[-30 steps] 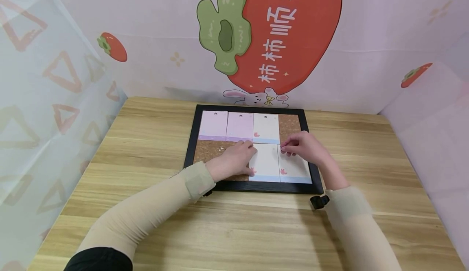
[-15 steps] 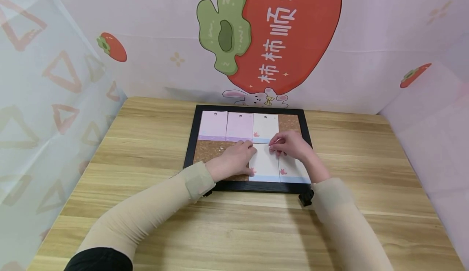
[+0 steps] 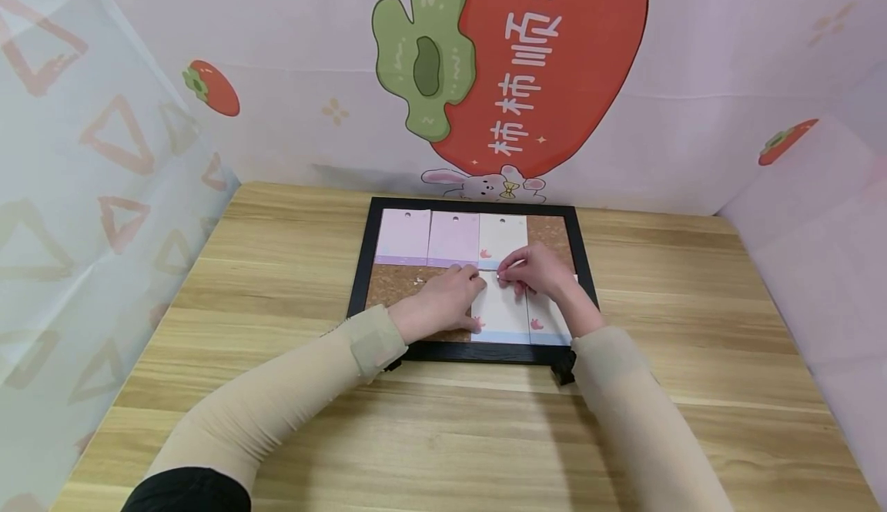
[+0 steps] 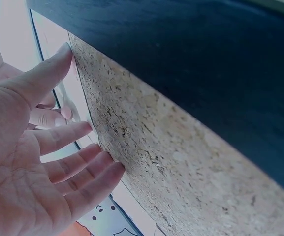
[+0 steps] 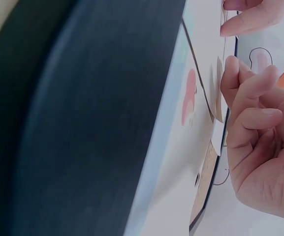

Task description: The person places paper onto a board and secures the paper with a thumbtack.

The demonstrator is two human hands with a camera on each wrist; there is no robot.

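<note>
A black-framed cork board (image 3: pixel 485 352) lies on the wooden table. Two white cards lie side by side in its lower row, the left card (image 3: pixel 500 312) and the right card (image 3: pixel 543 318). My left hand (image 3: pixel 443 300) rests along the left card's left edge, thumb and fingers spread; the left wrist view shows the fingers (image 4: pixel 95 187) extended over bare cork. At the left card's top edge my right hand (image 3: pixel 537 269) pinches a tiny pale thing, apparently a thumbtack (image 3: pixel 498 276). In the right wrist view the fingertips hide what they hold.
Along the board's top row, two purple cards (image 3: pixel 453 242) and a white card (image 3: pixel 500 233) each have a small round mark near the top. Small whitish bits (image 3: pixel 419 281) lie on the cork left of my left hand. A printed cloth (image 3: pixel 291 135) stands behind the table.
My right hand has moved left from the right card's upper left corner to the left card's top edge, still pinching. My left hand has stayed in place.
</note>
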